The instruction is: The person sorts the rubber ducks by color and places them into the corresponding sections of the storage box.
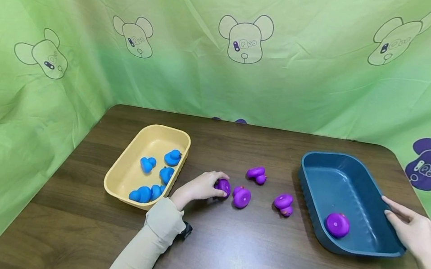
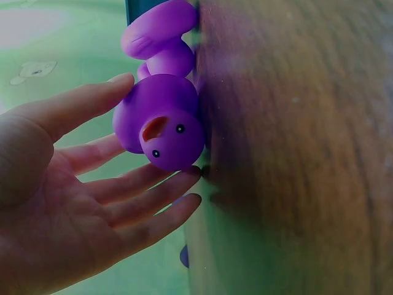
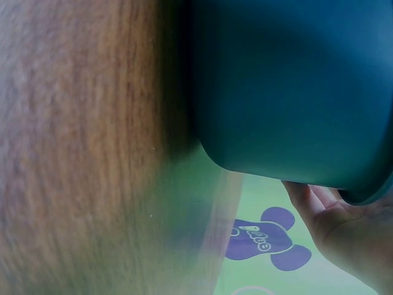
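In the head view my left hand (image 1: 202,186) holds a purple rubber duck (image 1: 223,187) on the table. The left wrist view shows that duck (image 2: 156,120) tipped over, its orange beak and eyes facing the camera, with the thumb on one side and the fingers round the other. Beside it lies another purple duck (image 1: 241,197). Over at the right, my right hand (image 1: 411,228) grips the side rim of a dark blue tub (image 1: 343,160). One purple duck (image 1: 337,225) lies inside. The right wrist view has fingers (image 3: 301,196) against the tub's outer wall.
A yellow tub (image 1: 124,172) with several blue ducks (image 1: 147,164) stands left of my left forearm. Two more purple ducks, one farther back (image 1: 257,174) and one nearer the blue tub (image 1: 284,205), lie on the brown table (image 1: 224,254). A green printed cloth (image 1: 183,71) hangs behind.
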`<action>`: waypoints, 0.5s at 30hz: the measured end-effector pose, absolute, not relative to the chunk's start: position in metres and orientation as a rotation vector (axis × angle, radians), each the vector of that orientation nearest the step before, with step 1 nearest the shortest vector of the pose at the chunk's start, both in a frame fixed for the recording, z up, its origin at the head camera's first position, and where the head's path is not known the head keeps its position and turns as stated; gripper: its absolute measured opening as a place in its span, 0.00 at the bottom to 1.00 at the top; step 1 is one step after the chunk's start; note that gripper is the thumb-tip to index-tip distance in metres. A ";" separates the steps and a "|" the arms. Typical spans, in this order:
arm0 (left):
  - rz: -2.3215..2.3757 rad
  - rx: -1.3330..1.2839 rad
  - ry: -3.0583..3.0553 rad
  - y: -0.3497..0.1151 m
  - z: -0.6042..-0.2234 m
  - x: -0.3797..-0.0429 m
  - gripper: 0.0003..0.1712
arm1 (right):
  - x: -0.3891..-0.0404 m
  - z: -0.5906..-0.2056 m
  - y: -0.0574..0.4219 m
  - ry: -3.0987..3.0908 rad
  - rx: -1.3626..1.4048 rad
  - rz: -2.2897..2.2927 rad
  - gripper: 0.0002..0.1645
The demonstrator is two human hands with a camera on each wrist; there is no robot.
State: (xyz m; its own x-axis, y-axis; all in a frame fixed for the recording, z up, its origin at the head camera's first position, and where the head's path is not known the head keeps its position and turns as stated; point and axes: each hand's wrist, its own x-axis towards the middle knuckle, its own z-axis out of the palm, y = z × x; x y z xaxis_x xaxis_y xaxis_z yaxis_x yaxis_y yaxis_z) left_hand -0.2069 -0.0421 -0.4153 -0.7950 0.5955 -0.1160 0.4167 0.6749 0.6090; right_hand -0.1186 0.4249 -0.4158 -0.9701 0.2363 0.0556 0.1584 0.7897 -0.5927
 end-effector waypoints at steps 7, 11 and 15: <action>0.846 0.814 2.575 -0.041 -0.417 -0.209 0.23 | -0.119 -0.416 0.425 -2.849 -0.315 0.930 0.25; 0.862 0.821 2.571 -0.041 -0.418 -0.209 0.23 | -0.118 -0.415 0.424 -2.856 -0.321 0.933 0.25; 0.883 0.814 2.562 -0.042 -0.419 -0.209 0.23 | -0.118 -0.415 0.423 -2.863 -0.326 0.937 0.26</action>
